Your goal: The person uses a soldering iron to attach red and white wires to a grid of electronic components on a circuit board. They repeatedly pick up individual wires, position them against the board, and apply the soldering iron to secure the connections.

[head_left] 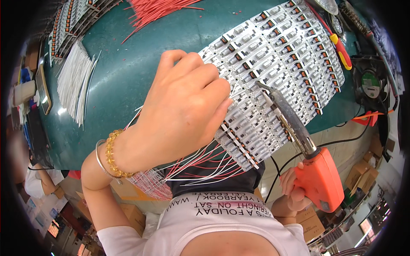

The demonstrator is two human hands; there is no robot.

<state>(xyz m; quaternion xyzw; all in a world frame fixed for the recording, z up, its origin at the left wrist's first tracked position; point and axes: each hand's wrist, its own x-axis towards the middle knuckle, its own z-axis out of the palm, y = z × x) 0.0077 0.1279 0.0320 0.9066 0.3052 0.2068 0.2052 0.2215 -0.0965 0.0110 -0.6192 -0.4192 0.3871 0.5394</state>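
My left hand (183,106) rests on a large panel of small white circuit boards (282,55) lying on a green table (128,72), fingers curled against the boards' left part. Whether it pinches a wire I cannot see. My right hand (292,187) grips an orange soldering gun (320,175) by its handle. The gun's metal barrel reaches up and left, its tip (260,86) touching the boards just right of my left fingers. Red and white wires (200,164) hang from the panel's near edge.
A bundle of white wires (74,83) lies at the table's left, red wires (153,8) at the top. More board strips (72,21) sit upper left. A red-and-yellow screwdriver (339,47) and a small black fan (369,81) are at the right.
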